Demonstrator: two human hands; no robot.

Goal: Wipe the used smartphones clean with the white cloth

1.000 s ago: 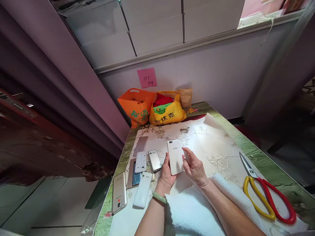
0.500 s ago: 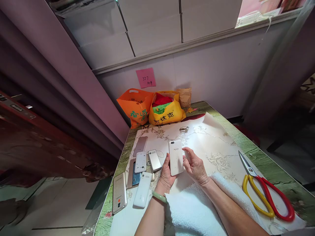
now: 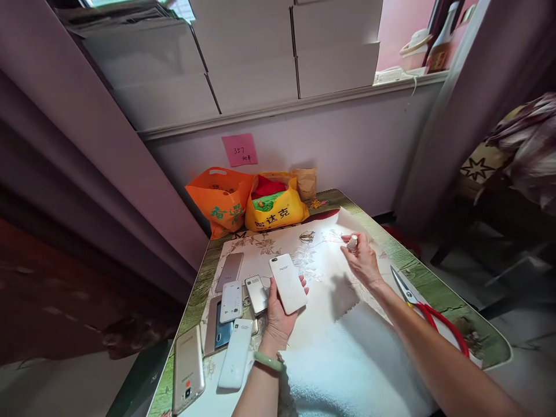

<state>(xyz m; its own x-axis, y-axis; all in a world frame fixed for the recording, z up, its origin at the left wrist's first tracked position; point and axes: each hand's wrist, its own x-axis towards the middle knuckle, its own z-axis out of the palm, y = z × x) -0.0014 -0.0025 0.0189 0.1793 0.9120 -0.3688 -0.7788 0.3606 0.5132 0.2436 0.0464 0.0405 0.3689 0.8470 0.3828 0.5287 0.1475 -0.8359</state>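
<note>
A white smartphone [image 3: 287, 284] marked "honor" lies back side up in my left hand [image 3: 280, 321], the fingers wrapped round its edges. My right hand [image 3: 364, 260] is raised over the right part of the table, closed round a small white bottle [image 3: 353, 242]; only its top shows between the fingers. Left of my left hand several other phones lie together, among them a white phone [image 3: 236, 354], a gold phone [image 3: 189, 369] and a silver phone [image 3: 257, 294]. A light blue towel [image 3: 347, 365] spreads beneath my forearms.
Red-handled scissors [image 3: 410, 295] lie near the table's right edge, partly behind my right forearm. At the back stand an orange bag [image 3: 221, 202], a yellow bag [image 3: 278, 211] and a small brown paper bag [image 3: 305, 184]. A thin wire-like item [image 3: 307, 236] rests on the flowered sheet.
My right hand has moved from beside the phone, away to the right, and now has the small bottle in it. The phone tilts in my left hand. The camera view has shifted right.
</note>
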